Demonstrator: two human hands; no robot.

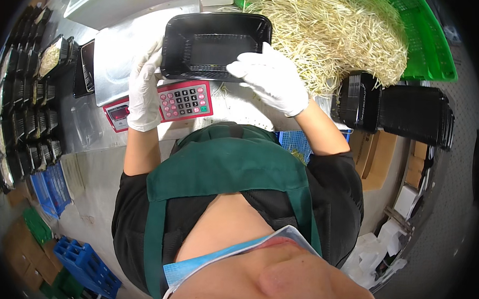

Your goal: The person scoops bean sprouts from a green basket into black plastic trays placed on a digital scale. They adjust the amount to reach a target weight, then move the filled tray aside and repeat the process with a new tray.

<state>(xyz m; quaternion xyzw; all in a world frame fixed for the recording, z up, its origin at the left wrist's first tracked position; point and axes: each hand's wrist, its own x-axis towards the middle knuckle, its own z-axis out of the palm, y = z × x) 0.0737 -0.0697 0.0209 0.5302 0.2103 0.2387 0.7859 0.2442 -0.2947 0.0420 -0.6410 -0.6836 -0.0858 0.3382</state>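
Note:
Both hands wear white gloves. My left hand [145, 83] grips the left edge of an empty black plastic tray [220, 49]. Fingers of my right hand [271, 78] rest at the tray's lower right side, with the thumb over its rim. The tray is held above a digital weighing scale, whose metal plate [116, 57] shows to the left and whose red-edged keypad [185, 101] shows just below the tray. A large heap of pale bean sprouts [339, 29] lies to the right of the tray, in a green plastic crate [431, 50].
Nested black trays [416, 112] stand at the right table edge. Rows of black trays [25, 126], some with sprouts, fill the far left. A translucent plastic bin [109, 0] stands behind the scale. Blue crates [52, 190] and a cardboard box [375, 156] are lower down.

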